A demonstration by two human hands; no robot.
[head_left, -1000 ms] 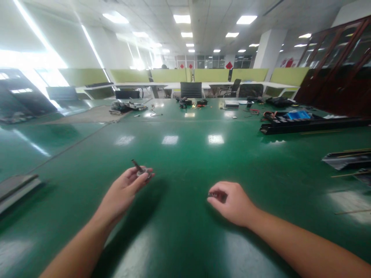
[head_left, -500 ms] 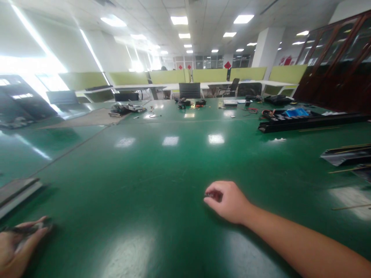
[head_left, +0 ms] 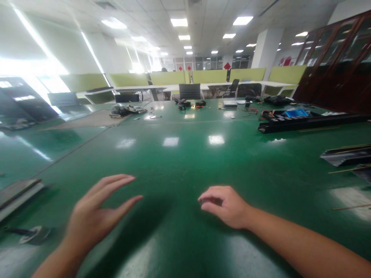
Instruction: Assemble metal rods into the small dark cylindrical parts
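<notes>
My left hand (head_left: pixel 94 210) is above the green tabletop (head_left: pixel 171 170), fingers and thumb spread apart, with nothing between them. Left of its wrist, a small dark object with a pale rounded part (head_left: pixel 33 234) lies on the table; its kind is blurred. My right hand (head_left: pixel 224 204) rests low over the tabletop with thumb and fingers curled together. Something small and dark shows in the shadow inside its curl, too hidden to name. A gap of bare green surface separates the two hands.
A grey flat bar (head_left: pixel 20 199) lies at the left edge. Black metal channels (head_left: pixel 304 122) and thin yellowish rods (head_left: pixel 349 206) are on the right. Farther back are tangled cables and electronic parts (head_left: pixel 184 103), and a dark pile (head_left: pixel 126 111) stands on a beige sheet (head_left: pixel 87 117).
My left hand has let go of the dark object at the lower left and moved right and forward, opening. My right hand has shifted slightly left and down, still curled.
</notes>
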